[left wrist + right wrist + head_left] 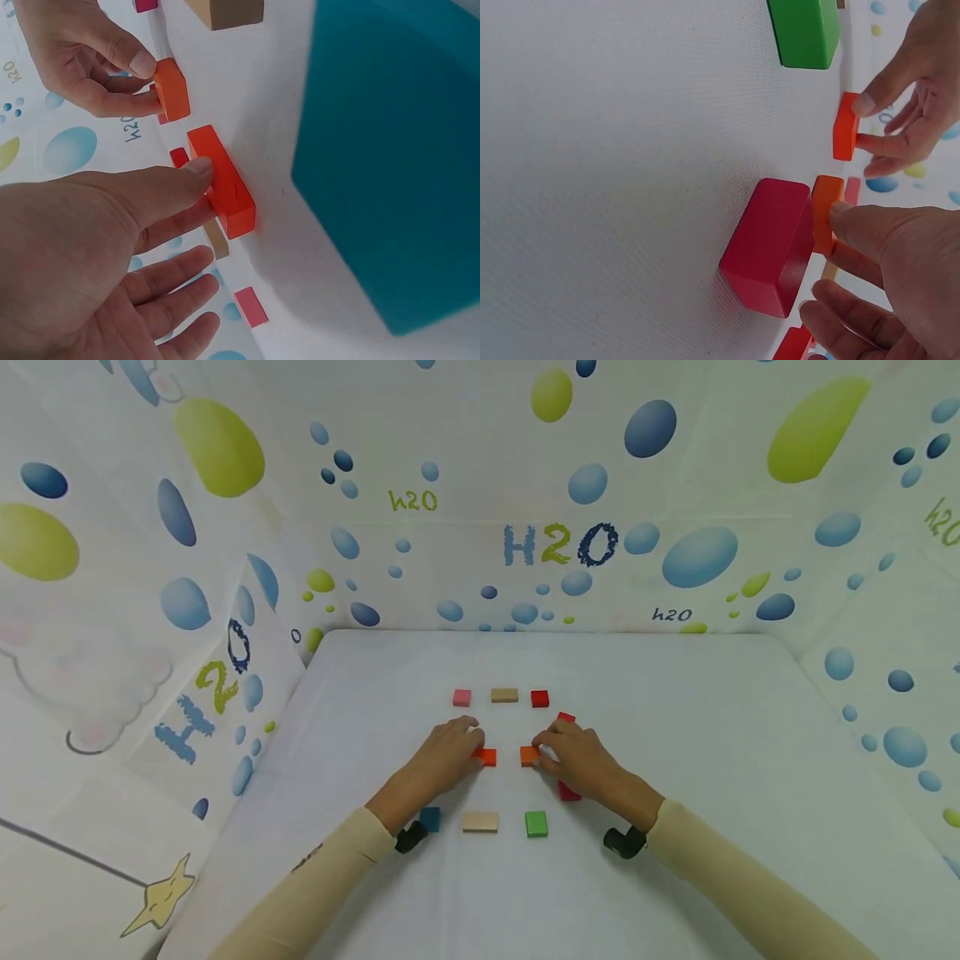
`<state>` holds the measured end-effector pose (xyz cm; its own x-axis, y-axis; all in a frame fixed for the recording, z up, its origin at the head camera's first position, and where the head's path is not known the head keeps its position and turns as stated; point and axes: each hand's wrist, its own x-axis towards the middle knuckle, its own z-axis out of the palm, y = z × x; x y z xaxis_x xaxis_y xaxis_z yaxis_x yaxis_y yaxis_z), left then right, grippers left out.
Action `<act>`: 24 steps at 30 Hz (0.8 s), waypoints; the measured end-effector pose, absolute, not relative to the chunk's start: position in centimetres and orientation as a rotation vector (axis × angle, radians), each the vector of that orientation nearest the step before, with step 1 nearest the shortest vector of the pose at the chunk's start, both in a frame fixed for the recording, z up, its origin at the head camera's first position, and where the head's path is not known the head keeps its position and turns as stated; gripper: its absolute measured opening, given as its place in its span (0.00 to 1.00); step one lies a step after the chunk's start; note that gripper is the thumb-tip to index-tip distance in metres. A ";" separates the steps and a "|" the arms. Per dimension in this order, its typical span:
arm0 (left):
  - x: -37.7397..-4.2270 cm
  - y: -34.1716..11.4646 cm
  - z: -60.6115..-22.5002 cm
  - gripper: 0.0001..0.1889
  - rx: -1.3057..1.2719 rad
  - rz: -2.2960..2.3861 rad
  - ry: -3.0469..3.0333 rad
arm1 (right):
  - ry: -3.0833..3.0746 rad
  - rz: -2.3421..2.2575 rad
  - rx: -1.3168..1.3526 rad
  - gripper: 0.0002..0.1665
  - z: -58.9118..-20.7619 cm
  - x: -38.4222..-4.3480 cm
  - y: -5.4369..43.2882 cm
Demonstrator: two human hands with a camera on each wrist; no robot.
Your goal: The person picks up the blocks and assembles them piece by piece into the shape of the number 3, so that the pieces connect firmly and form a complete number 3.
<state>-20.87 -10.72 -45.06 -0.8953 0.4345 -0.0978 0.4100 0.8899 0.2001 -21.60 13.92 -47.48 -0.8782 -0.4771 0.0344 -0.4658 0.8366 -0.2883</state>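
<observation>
My left hand (448, 753) pinches a red-orange block (223, 184) between thumb and forefinger, its other fingers loosely extended. To its right, my right hand (583, 764) pinches an orange block (825, 214) the same way. A gap of white table separates the two held blocks. A crimson block (568, 792) lies beside the right hand, partly covered by it in the head view. Beyond that hand's knuckles the end of a red block (566, 717) shows.
Behind the hands lie a pink block (462, 697), a tan block (504, 695) and a red block (540, 698). Nearer are a teal block (430, 819), another tan block (480, 822) and a green block (536, 824). Patterned sheets (480, 460) surround the white table (712, 710).
</observation>
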 end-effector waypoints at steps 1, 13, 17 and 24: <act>-20.9 -10.7 -45.1 0.15 0.657 0.259 2.916 | 2.972 -0.450 -0.763 0.20 -47.5 -21.6 13.9; -21.2 -10.1 -45.4 0.14 0.704 0.244 2.925 | 2.951 -0.456 -0.744 0.19 -47.3 -21.7 13.4; -21.3 -10.0 -45.5 0.14 0.729 0.249 2.926 | 2.954 -0.457 -0.747 0.18 -47.4 -21.8 13.3; -21.4 -9.4 -45.4 0.16 0.715 0.244 2.909 | 2.957 -0.474 -0.770 0.18 -47.3 -21.9 12.9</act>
